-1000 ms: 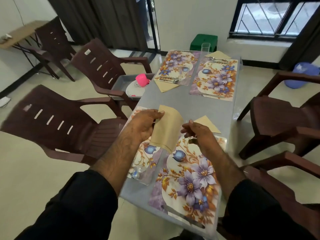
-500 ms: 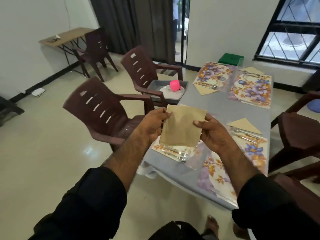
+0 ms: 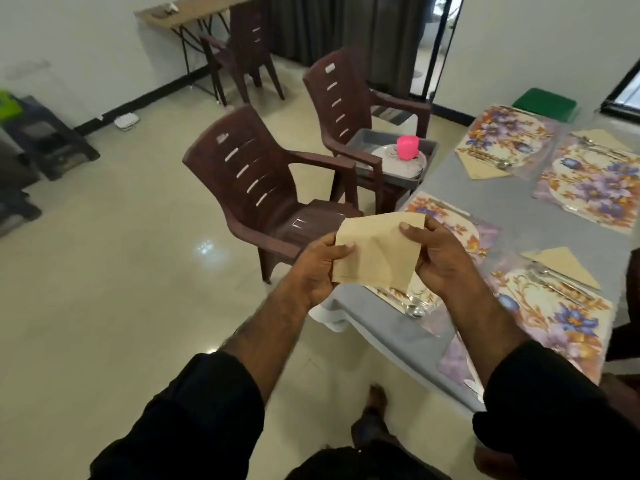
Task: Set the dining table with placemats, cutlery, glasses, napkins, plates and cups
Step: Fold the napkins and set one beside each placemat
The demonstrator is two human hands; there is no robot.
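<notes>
Since the earlier frame both hands had drawn the napkin (image 3: 375, 249) off the desk (image 3: 526, 220) edge to frame centre, left hand (image 3: 317, 268) and right hand (image 3: 438, 259) each with a pinching grip on its sides, where a slack pinch could drop it to the floor (image 3: 121, 271).

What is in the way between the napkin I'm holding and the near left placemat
Nothing visible blocks it. Both hands, left hand and right hand, hold the napkin above the placemat; only cutlery lies at its near edge.
</notes>
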